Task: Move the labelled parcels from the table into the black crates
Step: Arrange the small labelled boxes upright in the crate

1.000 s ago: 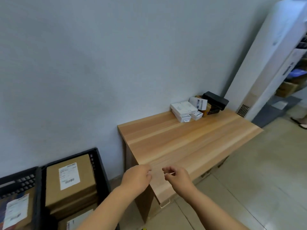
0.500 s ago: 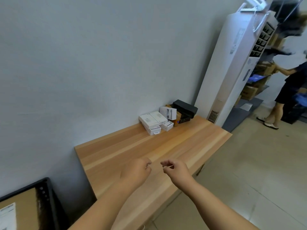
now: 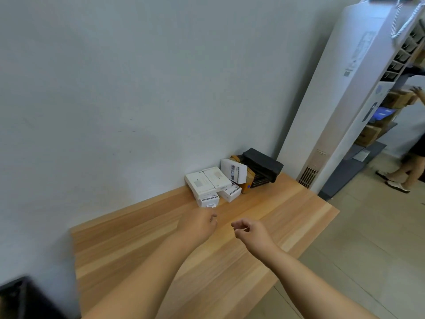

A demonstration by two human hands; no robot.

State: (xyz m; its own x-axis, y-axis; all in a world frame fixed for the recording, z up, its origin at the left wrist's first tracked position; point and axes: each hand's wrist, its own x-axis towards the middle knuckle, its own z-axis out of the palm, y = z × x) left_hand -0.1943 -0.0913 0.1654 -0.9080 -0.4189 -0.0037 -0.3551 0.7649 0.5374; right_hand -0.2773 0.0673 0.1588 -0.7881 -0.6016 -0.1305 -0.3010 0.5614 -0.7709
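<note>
Now both arms reach over the wooden table [image 3: 138,245]. Left hand [image 3: 200,224] and right hand [image 3: 253,231] hover side by side, fingers loosely curled, grasping nothing. Small white labelled parcels [image 3: 209,183] sit piled at the table's far edge against the wall, just beyond the left hand, beside a black box [image 3: 262,164]. A black crate [image 3: 20,298] shows at the bottom-left corner.

left hand [image 3: 199,224] loosely curled, right hand [image 3: 253,232] likewise
</note>
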